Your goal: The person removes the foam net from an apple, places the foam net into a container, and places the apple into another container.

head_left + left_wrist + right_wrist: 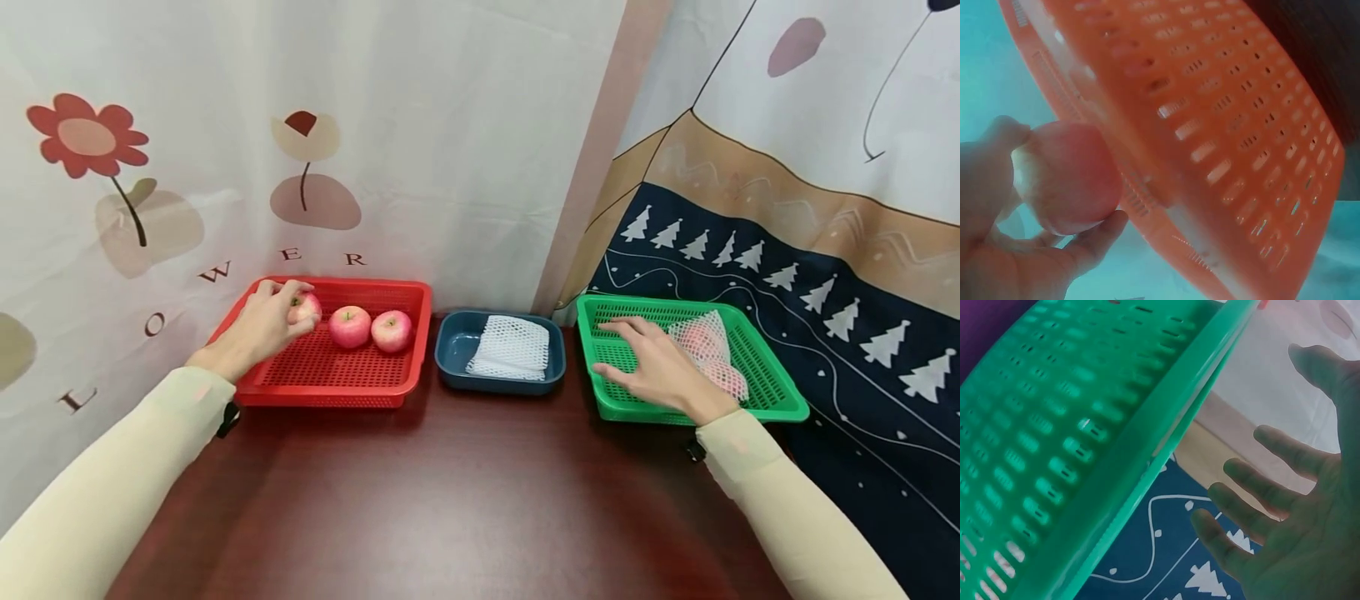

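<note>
My left hand [258, 327] grips a red and yellow apple [303, 307] over the left part of a red basket [330, 392]. In the left wrist view the thumb and fingers curl round that apple [1072, 178]. Two more apples, one [349, 327] beside the other [392, 332], rest in the same basket. Over the left side of a green basket [622, 410], my right hand [656, 367] hovers with spread fingers and holds nothing. Inside the green basket, beside that hand, lie two fruits in white foam nets, one [701, 337] behind the other [726, 380].
Between the two baskets stands a dark blue tray [450, 377] with white foam netting [512, 348] in it. All three containers sit at the back of a dark brown table [480, 492]. Right behind them hangs a printed curtain [465, 167].
</note>
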A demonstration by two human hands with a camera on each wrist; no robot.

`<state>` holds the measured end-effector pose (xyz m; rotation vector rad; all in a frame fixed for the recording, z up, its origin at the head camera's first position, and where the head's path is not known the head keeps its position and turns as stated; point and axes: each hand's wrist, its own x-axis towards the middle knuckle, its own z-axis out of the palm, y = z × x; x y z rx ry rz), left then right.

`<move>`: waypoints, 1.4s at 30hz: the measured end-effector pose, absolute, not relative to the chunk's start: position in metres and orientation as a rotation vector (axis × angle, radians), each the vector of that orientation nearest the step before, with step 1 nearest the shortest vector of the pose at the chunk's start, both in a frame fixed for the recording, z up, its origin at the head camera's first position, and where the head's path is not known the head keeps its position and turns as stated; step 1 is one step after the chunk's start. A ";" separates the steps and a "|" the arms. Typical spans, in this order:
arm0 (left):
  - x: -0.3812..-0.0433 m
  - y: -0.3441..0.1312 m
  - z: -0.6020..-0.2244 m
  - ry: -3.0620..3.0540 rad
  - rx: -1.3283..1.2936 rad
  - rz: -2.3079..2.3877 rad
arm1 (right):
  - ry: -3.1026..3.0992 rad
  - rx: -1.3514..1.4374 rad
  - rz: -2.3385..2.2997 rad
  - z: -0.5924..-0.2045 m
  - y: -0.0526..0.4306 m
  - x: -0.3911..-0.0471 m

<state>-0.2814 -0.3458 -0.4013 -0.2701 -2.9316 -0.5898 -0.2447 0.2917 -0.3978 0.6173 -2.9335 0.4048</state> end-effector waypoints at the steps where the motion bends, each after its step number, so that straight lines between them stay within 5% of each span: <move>1: -0.283 -0.346 -0.401 -2.946 -0.268 -0.581 | -2.935 0.618 0.400 -0.398 0.293 -0.244; 42: -0.340 -0.351 -0.423 -3.225 -0.227 -0.353 | -2.989 0.542 0.394 -0.399 0.330 -0.256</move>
